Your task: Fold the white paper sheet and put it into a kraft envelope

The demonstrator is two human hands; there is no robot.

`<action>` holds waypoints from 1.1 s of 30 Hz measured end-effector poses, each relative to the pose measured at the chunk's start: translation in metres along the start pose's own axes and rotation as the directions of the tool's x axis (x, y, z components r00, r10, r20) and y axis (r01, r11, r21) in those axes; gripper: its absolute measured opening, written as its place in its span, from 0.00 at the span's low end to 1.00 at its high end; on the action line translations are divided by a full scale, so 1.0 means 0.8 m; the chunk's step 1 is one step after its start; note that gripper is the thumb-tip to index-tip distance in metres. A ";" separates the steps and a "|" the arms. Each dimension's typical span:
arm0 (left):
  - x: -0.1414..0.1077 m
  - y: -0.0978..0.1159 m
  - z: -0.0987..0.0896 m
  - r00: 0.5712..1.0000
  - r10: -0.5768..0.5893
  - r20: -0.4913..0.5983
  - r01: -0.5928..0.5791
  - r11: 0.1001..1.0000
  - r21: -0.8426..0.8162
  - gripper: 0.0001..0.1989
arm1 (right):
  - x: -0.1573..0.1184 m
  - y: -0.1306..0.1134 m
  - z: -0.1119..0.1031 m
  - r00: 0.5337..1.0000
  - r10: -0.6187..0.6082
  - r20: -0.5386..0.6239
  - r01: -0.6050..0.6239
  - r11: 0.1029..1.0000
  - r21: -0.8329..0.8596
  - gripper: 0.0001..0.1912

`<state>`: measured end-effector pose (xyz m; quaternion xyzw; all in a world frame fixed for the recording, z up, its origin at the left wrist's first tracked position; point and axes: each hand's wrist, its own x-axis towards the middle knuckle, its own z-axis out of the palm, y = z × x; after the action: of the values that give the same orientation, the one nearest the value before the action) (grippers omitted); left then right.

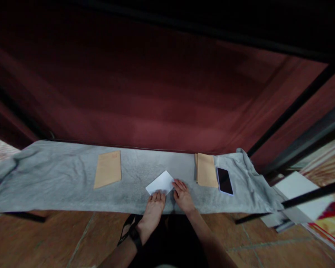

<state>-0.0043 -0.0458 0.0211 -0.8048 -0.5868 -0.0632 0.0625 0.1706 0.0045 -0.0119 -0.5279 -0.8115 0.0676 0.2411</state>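
Observation:
A folded sheet of white paper [161, 183] lies slantwise on the grey cloth in front of me, one corner pointing away. My left hand [155, 206], with a dark band on its wrist, rests its fingertips flat on the paper's near edge. At the right edge of the sheet, my right hand [183, 195] has its fingers stretched out, with the tips touching the paper. Both hands are open and press on the sheet rather than wrap around it. The underside of the paper is hidden.
The grey cloth [139, 167] covers a narrow table. On it lie a brown envelope [108, 169] at left, a small stack of brown envelopes [207, 170] at right, and a phone [225, 181] beside them. A dark red panel [145, 104] stands behind. White boards [301, 190] lean at right.

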 end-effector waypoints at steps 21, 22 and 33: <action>0.050 -0.053 -0.029 0.836 -0.368 0.408 0.421 -0.047 -0.906 0.20 | 0.051 0.016 -0.021 0.916 0.374 -0.143 -0.281 0.856 0.433 0.12; 0.048 -0.050 -0.019 0.826 -0.371 0.425 0.447 -0.028 -0.894 0.19 | 0.051 0.017 -0.017 0.913 0.381 -0.145 -0.294 0.861 0.414 0.13; 0.042 -0.025 0.003 0.826 -0.479 0.296 0.550 0.570 -0.611 0.21 | 0.038 -0.012 0.003 0.954 0.280 -0.112 -0.296 0.939 -0.176 0.28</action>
<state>-0.0127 -0.0079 0.0250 -0.5670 -0.7333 -0.2469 -0.2825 0.1517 0.0276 -0.0009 -0.6640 -0.7174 0.0015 0.2111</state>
